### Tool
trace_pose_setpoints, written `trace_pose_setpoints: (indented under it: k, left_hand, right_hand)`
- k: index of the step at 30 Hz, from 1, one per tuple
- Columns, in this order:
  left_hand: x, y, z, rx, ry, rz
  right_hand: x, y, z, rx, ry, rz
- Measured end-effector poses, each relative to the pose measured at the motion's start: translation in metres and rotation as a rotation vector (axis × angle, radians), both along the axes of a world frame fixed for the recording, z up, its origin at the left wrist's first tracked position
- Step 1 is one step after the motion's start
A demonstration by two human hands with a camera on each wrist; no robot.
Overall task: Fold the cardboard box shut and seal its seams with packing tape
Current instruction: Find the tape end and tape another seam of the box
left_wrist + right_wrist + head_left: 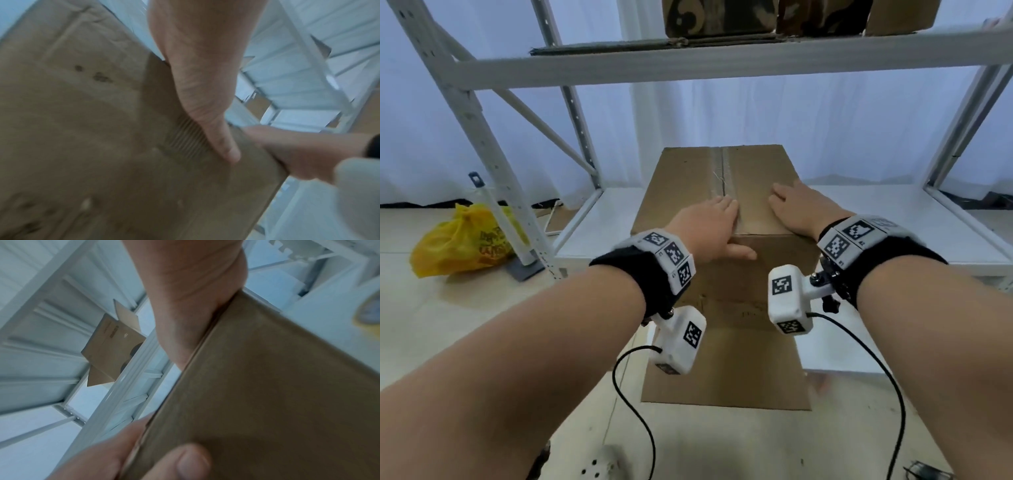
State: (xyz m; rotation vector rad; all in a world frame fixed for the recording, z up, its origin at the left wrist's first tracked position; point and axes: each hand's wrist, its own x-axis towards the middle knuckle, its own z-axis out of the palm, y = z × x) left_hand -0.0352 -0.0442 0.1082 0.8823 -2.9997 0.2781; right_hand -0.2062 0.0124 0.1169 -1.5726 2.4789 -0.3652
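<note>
A tall brown cardboard box (685, 178) stands upright in front of me with its top flaps folded down. They meet at a centre seam (722, 171) edged by a paler strip. My left hand (705, 222) lies flat on the top at the near end of the seam, thumb down over the front face. My right hand (798, 205) rests flat on the top's right part, near the front corner. The left wrist view shows my left hand (195, 65) on the box (82, 129) edge. The right wrist view shows my right hand (185, 288) on the box (267, 386). No tape roll is in view.
A white metal rack (482, 144) surrounds the box, with a low white shelf (893, 222) to its right and an upper shelf (722, 61) carrying boxes overhead. A yellow plastic bag (462, 240) lies on the floor at left. Cables hang from both wrist cameras.
</note>
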Motion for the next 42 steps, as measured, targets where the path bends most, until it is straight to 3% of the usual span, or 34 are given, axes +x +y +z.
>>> trace_pose_setpoints:
  k: [5,15,23,29,34,42]
  left_hand:
    - [0.0,0.014,-0.02,-0.145,0.252,-0.04]
    - [0.002,0.019,-0.008,-0.128,0.241,-0.068]
    - [0.004,0.043,-0.004,-0.119,0.427,-0.223]
    - [-0.048,0.065,-0.002,-0.075,0.415,-0.342]
    - [-0.111,0.084,-0.026,0.012,0.343,-0.483]
    - [-0.201,0.098,-0.089,0.227,0.014,-0.37]
  right_hand:
    - [0.018,0.038,-0.02,-0.13,0.031,-0.004]
    - [0.012,0.069,-0.035,-0.31,0.021,0.093]
    - [-0.013,0.075,-0.041,-0.563,-0.076,0.076]
    - [-0.065,0.102,-0.052,-0.405,-0.096,-0.085]
    - [-0.113,0.137,-0.069,-0.247,-0.11,-0.241]
    - [-0.152,0.189,-0.108,-0.026,-0.161,-0.369]
